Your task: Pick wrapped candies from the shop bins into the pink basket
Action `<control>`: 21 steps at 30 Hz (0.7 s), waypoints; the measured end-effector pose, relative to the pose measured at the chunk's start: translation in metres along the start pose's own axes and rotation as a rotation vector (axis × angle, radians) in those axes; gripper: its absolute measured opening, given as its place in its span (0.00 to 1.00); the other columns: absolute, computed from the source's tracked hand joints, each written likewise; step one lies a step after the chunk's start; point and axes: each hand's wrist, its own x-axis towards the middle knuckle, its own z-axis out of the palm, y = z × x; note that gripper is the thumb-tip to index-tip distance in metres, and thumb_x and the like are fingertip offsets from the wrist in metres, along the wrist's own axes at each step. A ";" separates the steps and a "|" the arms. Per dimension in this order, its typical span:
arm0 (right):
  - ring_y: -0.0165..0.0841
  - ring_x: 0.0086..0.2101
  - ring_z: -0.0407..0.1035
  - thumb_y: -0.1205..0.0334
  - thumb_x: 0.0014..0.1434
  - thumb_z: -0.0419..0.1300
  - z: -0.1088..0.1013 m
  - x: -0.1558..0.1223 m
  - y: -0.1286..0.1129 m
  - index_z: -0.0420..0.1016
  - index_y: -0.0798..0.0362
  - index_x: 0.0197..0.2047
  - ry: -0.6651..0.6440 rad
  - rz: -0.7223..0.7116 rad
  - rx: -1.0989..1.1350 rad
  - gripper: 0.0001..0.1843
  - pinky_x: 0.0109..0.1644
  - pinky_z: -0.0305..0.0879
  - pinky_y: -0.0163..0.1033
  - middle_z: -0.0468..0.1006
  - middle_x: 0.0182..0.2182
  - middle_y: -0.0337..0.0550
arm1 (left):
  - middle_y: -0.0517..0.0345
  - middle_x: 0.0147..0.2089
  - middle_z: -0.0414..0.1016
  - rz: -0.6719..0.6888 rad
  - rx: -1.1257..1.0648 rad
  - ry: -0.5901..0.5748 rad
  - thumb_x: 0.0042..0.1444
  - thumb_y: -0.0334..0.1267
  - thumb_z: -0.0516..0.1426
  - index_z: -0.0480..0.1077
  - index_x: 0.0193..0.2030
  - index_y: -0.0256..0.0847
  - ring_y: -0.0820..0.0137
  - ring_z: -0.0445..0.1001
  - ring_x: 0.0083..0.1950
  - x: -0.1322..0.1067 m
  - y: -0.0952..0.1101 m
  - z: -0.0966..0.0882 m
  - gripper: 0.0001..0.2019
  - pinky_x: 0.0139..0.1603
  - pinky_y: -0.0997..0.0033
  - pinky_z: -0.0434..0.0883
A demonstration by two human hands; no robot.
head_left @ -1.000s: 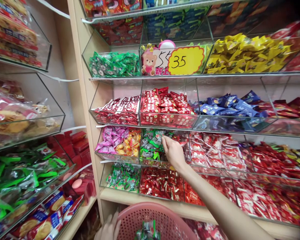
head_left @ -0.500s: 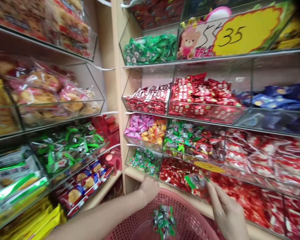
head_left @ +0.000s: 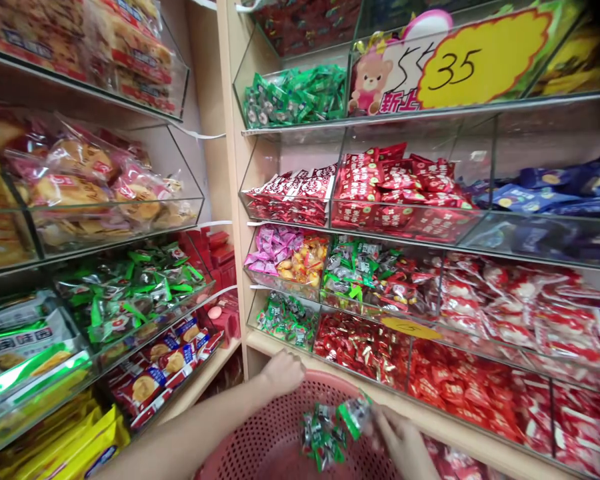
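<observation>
Candies in green wrappers (head_left: 325, 433) pinched in right hand (head_left: 403, 443), over pink basket (head_left: 320, 378), acrylic bins (head_left: 363, 347) beyond.

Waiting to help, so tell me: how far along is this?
Done: green-and-silver wrapped sweets lie in the pink plastic basket. In hand: the right hand pinches one more silver-green sweet. Remaining: more sit in the clear acrylic bin; the left hand rests at the rim.

My left arm (head_left: 180, 440) crosses low from the lower left, and my left hand (head_left: 280, 373) is curled palm-down with the fingers bent over. My right hand (head_left: 403, 443) sits at the bottom edge, cut off by the frame, its fingers (head_left: 385, 420) pinched together and pointing forward.
</observation>
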 end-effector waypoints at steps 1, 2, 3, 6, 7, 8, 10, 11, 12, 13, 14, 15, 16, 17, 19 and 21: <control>0.31 0.16 0.63 0.30 0.49 0.47 0.007 0.002 0.003 0.71 0.54 0.22 -0.060 0.067 0.066 0.33 0.21 0.58 0.35 0.70 0.14 0.42 | 0.41 0.35 0.77 -0.047 -0.016 0.000 0.59 0.38 0.48 0.73 0.37 0.33 0.61 0.75 0.38 -0.007 -0.007 0.006 0.15 0.36 0.63 0.68; 0.30 0.15 0.62 0.29 0.46 0.49 0.013 0.004 0.006 0.70 0.54 0.21 -0.104 0.126 0.136 0.34 0.19 0.55 0.34 0.70 0.14 0.42 | 0.41 0.36 0.77 -0.096 -0.036 0.002 0.61 0.41 0.45 0.73 0.38 0.33 0.60 0.76 0.39 -0.014 -0.011 0.011 0.18 0.37 0.62 0.69; 0.29 0.15 0.61 0.28 0.43 0.50 0.018 0.006 0.008 0.69 0.54 0.20 -0.132 0.171 0.202 0.33 0.19 0.54 0.33 0.71 0.15 0.42 | 0.41 0.38 0.77 -0.151 -0.055 0.005 0.62 0.44 0.42 0.73 0.40 0.33 0.59 0.76 0.40 -0.020 -0.014 0.017 0.21 0.38 0.60 0.70; 0.28 0.18 0.64 0.29 0.39 0.56 0.027 0.010 0.009 0.70 0.54 0.23 -0.159 0.227 0.362 0.32 0.21 0.56 0.32 0.75 0.21 0.44 | 0.44 0.42 0.76 -0.302 -0.126 0.005 0.63 0.46 0.35 0.70 0.46 0.36 0.59 0.76 0.41 -0.037 -0.012 0.034 0.26 0.38 0.61 0.71; 0.28 0.19 0.65 0.30 0.38 0.58 0.028 0.012 0.008 0.70 0.54 0.24 -0.167 0.235 0.394 0.31 0.22 0.56 0.32 0.76 0.22 0.44 | 0.44 0.43 0.76 -0.343 -0.149 0.004 0.63 0.46 0.34 0.68 0.50 0.37 0.60 0.76 0.42 -0.041 -0.009 0.040 0.26 0.39 0.62 0.72; 0.28 0.19 0.65 0.31 0.39 0.58 0.030 0.013 0.007 0.70 0.54 0.24 -0.173 0.239 0.418 0.31 0.22 0.57 0.32 0.77 0.23 0.44 | 0.44 0.46 0.75 -0.380 -0.166 0.003 0.63 0.45 0.34 0.65 0.53 0.37 0.60 0.76 0.43 -0.044 -0.005 0.045 0.26 0.40 0.62 0.72; 0.28 0.20 0.66 0.32 0.40 0.59 0.033 0.017 0.006 0.70 0.54 0.25 -0.191 0.237 0.435 0.30 0.23 0.57 0.32 0.77 0.23 0.44 | 0.40 0.53 0.71 -0.436 -0.190 -0.001 0.63 0.43 0.35 0.60 0.59 0.36 0.58 0.75 0.46 -0.048 0.001 0.055 0.25 0.43 0.60 0.72; 0.27 0.20 0.65 0.32 0.40 0.59 0.034 0.018 0.006 0.69 0.54 0.25 -0.205 0.228 0.426 0.30 0.23 0.57 0.32 0.76 0.23 0.43 | 0.39 0.56 0.69 -0.453 -0.201 -0.004 0.63 0.43 0.36 0.58 0.61 0.36 0.58 0.74 0.48 -0.049 0.002 0.060 0.25 0.44 0.59 0.72; 0.27 0.19 0.65 0.32 0.41 0.58 0.036 0.020 0.006 0.69 0.55 0.25 -0.220 0.216 0.408 0.30 0.23 0.56 0.32 0.75 0.22 0.42 | 0.38 0.57 0.67 -0.464 -0.211 -0.008 0.63 0.42 0.36 0.58 0.61 0.36 0.57 0.74 0.49 -0.049 0.003 0.063 0.25 0.46 0.58 0.71; 0.26 0.19 0.64 0.31 0.41 0.58 0.037 0.021 0.007 0.69 0.55 0.25 -0.238 0.204 0.386 0.31 0.22 0.55 0.31 0.75 0.21 0.41 | 0.38 0.58 0.67 -0.467 -0.223 -0.011 0.63 0.42 0.36 0.57 0.62 0.37 0.58 0.73 0.50 -0.050 0.003 0.066 0.25 0.47 0.59 0.71; 0.26 0.18 0.63 0.30 0.41 0.57 0.039 0.022 0.007 0.69 0.55 0.24 -0.255 0.194 0.364 0.32 0.22 0.55 0.31 0.74 0.21 0.41 | 0.39 0.58 0.67 -0.465 -0.235 -0.014 0.63 0.43 0.36 0.57 0.62 0.37 0.58 0.73 0.50 -0.050 0.002 0.067 0.25 0.47 0.59 0.71; 0.25 0.18 0.62 0.30 0.42 0.57 0.040 0.023 0.007 0.69 0.56 0.24 -0.269 0.185 0.352 0.32 0.22 0.54 0.31 0.74 0.21 0.40 | 0.39 0.58 0.67 -0.461 -0.247 -0.016 0.63 0.43 0.37 0.58 0.62 0.38 0.59 0.73 0.51 -0.050 0.001 0.068 0.25 0.48 0.60 0.71; 0.25 0.18 0.62 0.30 0.43 0.57 0.040 0.024 0.007 0.69 0.56 0.25 -0.277 0.177 0.349 0.32 0.22 0.54 0.31 0.74 0.21 0.40 | 0.39 0.58 0.67 -0.458 -0.255 -0.016 0.63 0.43 0.37 0.57 0.62 0.38 0.59 0.73 0.52 -0.050 -0.001 0.068 0.25 0.49 0.60 0.70; 0.25 0.19 0.62 0.31 0.43 0.57 0.040 0.025 0.006 0.70 0.56 0.25 -0.281 0.170 0.355 0.31 0.22 0.54 0.31 0.74 0.21 0.40 | 0.39 0.58 0.66 -0.456 -0.262 -0.017 0.63 0.43 0.37 0.57 0.62 0.38 0.59 0.72 0.52 -0.050 -0.002 0.068 0.25 0.50 0.60 0.70; 0.25 0.20 0.63 0.33 0.46 0.57 0.039 0.025 0.002 0.70 0.56 0.26 -0.285 0.150 0.380 0.30 0.23 0.55 0.31 0.74 0.22 0.40 | 0.40 0.59 0.66 -0.454 -0.275 -0.016 0.63 0.43 0.38 0.57 0.62 0.37 0.60 0.72 0.53 -0.051 -0.003 0.068 0.25 0.52 0.60 0.69; 0.25 0.21 0.64 0.35 0.47 0.58 0.038 0.025 -0.004 0.71 0.56 0.27 -0.287 0.123 0.401 0.29 0.24 0.55 0.31 0.75 0.23 0.41 | 0.41 0.58 0.67 -0.458 -0.285 -0.012 0.63 0.43 0.38 0.57 0.62 0.39 0.60 0.71 0.54 -0.052 -0.003 0.068 0.24 0.53 0.60 0.68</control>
